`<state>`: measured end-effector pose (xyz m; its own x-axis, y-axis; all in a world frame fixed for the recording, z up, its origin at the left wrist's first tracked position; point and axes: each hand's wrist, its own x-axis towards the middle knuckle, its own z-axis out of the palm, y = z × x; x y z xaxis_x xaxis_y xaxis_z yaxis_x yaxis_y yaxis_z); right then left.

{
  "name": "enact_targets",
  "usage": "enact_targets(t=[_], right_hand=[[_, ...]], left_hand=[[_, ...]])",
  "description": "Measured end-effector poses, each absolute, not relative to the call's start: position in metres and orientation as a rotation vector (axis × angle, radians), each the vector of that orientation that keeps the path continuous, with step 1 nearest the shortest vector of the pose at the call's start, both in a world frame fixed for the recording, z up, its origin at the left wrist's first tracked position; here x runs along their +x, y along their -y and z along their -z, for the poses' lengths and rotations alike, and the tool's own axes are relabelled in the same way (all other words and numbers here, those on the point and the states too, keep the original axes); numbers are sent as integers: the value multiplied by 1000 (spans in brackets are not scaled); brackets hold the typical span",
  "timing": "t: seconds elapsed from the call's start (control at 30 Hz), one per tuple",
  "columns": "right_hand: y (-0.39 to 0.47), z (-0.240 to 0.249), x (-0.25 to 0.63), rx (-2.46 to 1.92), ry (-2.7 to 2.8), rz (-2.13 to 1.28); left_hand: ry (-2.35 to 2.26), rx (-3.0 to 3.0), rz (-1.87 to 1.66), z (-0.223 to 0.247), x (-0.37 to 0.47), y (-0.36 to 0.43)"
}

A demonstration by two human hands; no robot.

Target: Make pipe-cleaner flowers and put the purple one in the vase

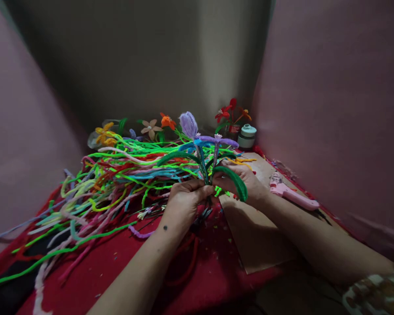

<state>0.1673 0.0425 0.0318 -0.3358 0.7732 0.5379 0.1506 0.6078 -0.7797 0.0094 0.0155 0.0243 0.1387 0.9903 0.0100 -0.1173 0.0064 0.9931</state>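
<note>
The left hand (184, 199) is closed around the stems of a small pipe-cleaner bouquet (203, 151), pinching them low down just above the red cloth (118, 271); the right hand (244, 181) is closed on the same bundle from the other side, its fingers wrapped near a dark green leaf loop (234, 179); the bouquet stands roughly upright between the two, a lilac tulip head (188, 124) at the top; the stems are thin and fuzzy, so a loose pinch would likely let one slide out or splay the flowers sideways; the heap of loose pipe cleaners (118, 179) lies just beside the left hand, and a stray strand could snag the bundle; the pink glue gun (290, 192) rests on the cardboard sheet (256, 245) near the right forearm, which could knock it; whether it is hot I cannot tell
</note>
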Motion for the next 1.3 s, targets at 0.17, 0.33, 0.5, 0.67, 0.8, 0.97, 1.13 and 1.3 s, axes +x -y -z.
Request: enact_targets(t=[0.17,0.33,0.5,0.67,0.8,0.97,1.13,1.3], right_hand=[[-44,-29,168,-750,1865,-751],[-45,-26,167,-723,1892,-506],[-41,-28,166,-791,1780,-752],[-42,-31,166,-794,1644,-1121],[-41,-30,167,-575,1719,-1400],[-35,-27,167,-452,1656,-1668],[-31,-25,163,-421,1619,-1584],[-27,-28,160,-455,1634,-1457]], left_hand=[[-1014,1213,-1214,-23,12,-13],[-1102,1336,-1208,-21,10,-13],[-997,1323,-1225,-21,8,-16],[-864,1265,-1176,-25,5,-17],[-710,1241,-1045,-20,0,-20],[-468,1247,-889,-8,-4,-22],[-475,1264,-885,-7,-6,-24],[-564,1350,-900,-20,-5,-24]])
